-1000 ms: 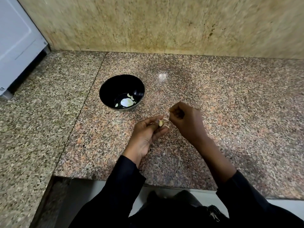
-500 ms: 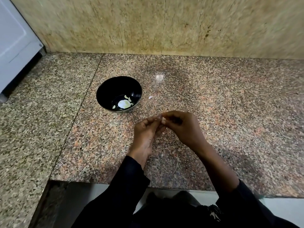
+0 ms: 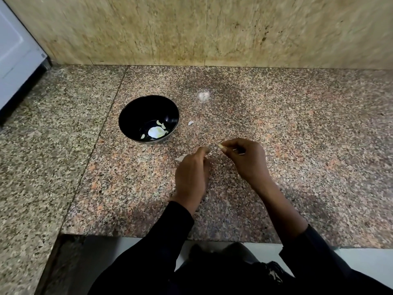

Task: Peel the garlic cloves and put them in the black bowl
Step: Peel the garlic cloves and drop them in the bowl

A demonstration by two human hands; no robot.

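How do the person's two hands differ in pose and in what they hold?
The left hand lies low over the counter with its back to the camera, its grip hidden; the right hand is raised a little, fingers curled. The right hand pinches a pale garlic clove at its fingertips; whether the left hand holds anything cannot be told. The left hand is nearer the black bowl. Both wear dark sleeves.

Black bowl (image 3: 136,116) upright w/ peeled garlic cloves (image 3: 161,124) inside.

the left hand (image 3: 191,173) hides whatever its curled fingers hold; the pale bit at the right hand (image 3: 246,158) is too small to tell.
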